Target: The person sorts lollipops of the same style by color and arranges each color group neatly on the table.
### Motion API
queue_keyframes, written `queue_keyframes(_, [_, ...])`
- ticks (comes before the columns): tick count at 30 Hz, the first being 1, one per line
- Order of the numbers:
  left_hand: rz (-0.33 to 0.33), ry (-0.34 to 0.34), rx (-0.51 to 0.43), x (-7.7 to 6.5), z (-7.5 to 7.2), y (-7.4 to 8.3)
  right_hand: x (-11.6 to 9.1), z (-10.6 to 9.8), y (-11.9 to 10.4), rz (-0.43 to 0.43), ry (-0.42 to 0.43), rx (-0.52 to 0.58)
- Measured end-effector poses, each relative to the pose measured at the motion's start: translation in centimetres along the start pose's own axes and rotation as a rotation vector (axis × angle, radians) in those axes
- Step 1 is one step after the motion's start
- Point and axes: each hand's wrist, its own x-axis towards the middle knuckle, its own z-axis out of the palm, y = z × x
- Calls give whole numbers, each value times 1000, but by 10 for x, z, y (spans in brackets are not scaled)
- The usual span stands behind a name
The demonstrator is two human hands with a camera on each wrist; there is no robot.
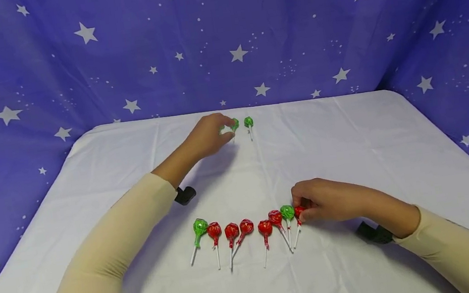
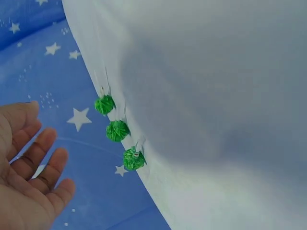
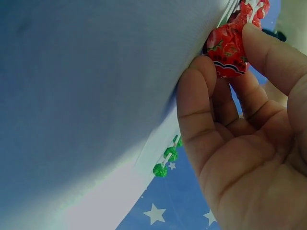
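Note:
Three lollipops in green wrappers [image 2: 117,130] lie in a short row by the table's far edge. My left hand [image 1: 210,136] is over the left end of that row, partly hiding two of them in the head view. In the left wrist view its fingers [image 2: 52,167] are loosely bent and apart from the sweets. Nearer, my right hand [image 1: 334,201] pinches a red-wrapped lollipop [image 3: 227,50] between thumb and fingers, at the right end of the front row. Beside it is a green lollipop [image 1: 287,212], then a red lollipop [image 1: 275,218].
The front row continues left with several red lollipops [image 1: 231,232] and a green lollipop [image 1: 200,227] at its left end, sticks toward me. A white cloth [image 1: 320,144] covers the table. A purple starry curtain [image 1: 201,36] hangs behind and along the sides.

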Motion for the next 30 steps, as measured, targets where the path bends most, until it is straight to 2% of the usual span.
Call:
queue_keyframes(15, [53, -56, -4, -99, -6, 8, 1, 0, 1, 9, 5, 11])
queue_keyframes(23, [111, -62, -26, -139, -2, 6, 0, -3, 0, 29, 9, 19])
queue_keyframes(27, [119, -126, -14, -155, 3, 7, -1, 0, -1, 46, -1, 23])
queue_keyframes(30, [98, -180, -2, -162, 4, 7, 0, 0, -1, 37, -2, 8])
